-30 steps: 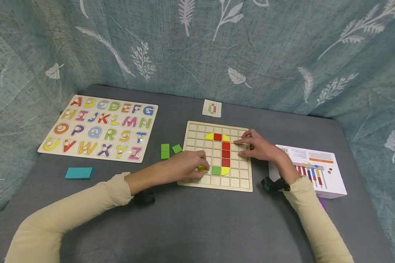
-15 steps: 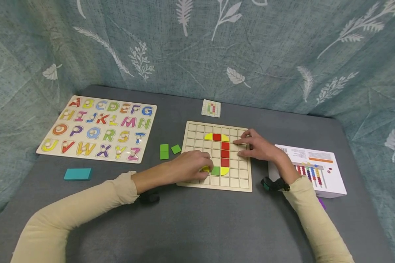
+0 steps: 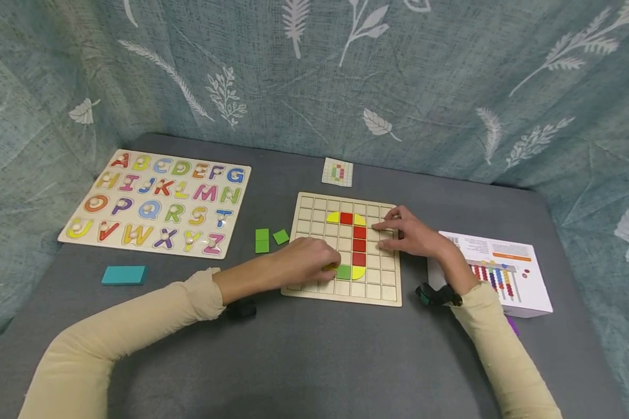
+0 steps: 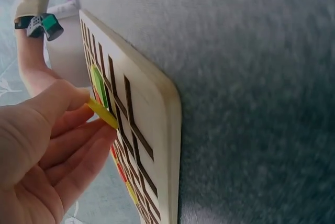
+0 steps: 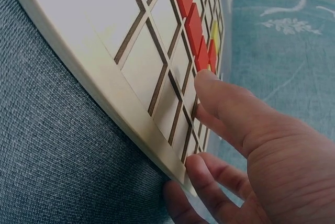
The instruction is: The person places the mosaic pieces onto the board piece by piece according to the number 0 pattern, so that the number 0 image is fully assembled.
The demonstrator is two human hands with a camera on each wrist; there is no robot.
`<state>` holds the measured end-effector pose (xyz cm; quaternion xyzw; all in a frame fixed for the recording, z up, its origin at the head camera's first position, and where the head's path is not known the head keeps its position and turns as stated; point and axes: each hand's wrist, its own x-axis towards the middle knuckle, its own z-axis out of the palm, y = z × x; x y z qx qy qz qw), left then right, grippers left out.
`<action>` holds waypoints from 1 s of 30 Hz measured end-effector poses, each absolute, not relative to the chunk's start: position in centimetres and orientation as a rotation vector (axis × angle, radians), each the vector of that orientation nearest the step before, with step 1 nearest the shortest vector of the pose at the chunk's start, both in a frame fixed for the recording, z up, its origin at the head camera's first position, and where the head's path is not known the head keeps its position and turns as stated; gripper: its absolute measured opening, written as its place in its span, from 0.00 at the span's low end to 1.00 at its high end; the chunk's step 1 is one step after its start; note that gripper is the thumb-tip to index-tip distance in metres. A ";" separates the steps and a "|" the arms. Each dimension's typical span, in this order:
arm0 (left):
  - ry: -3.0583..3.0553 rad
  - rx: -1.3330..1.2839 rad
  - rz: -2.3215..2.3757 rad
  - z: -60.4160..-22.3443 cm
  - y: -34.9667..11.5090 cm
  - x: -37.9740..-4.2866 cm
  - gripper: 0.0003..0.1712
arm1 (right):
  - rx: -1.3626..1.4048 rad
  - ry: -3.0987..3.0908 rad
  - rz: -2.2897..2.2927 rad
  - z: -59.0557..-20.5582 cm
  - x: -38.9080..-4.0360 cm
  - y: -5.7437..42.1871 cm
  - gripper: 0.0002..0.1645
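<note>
A wooden grid board [image 3: 377, 292] lies flat on the table. My left hand [image 3: 308, 259] is over its front left part, pinching a yellow tile [image 4: 103, 113] between thumb and fingers; in the left wrist view the tile tilts, one end at the grid. Just right of it sits a green tile [image 3: 343, 272]. Red tiles [image 3: 359, 245] form a column, with a yellow rounded tile [image 3: 359, 272] at its foot. Across the top are a yellow tile [image 3: 333, 217], a red one [image 3: 346, 219] and another yellow one. My right hand [image 3: 409, 234] rests at the board's right edge, fingers loosely bent.
Left of the board lie loose green tiles [image 3: 262, 240]. An alphabet peg puzzle [image 3: 154, 203] and a teal block [image 3: 124, 275] are farther left. Behind the board lies a pattern card [image 3: 338, 172]. A white box [image 3: 503, 273] stands by the right forearm.
My left hand has moved slightly right with the yellow tile, up beside the green tile. My right hand stays where it was.
</note>
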<state>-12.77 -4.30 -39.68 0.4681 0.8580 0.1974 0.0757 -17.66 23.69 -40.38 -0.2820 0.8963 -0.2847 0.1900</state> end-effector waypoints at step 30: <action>2.505 1.532 0.383 -39.1 -4.1 -13.6 0.10 | -0.718 2.503 -0.781 -40.4 -17.7 23.6 0.25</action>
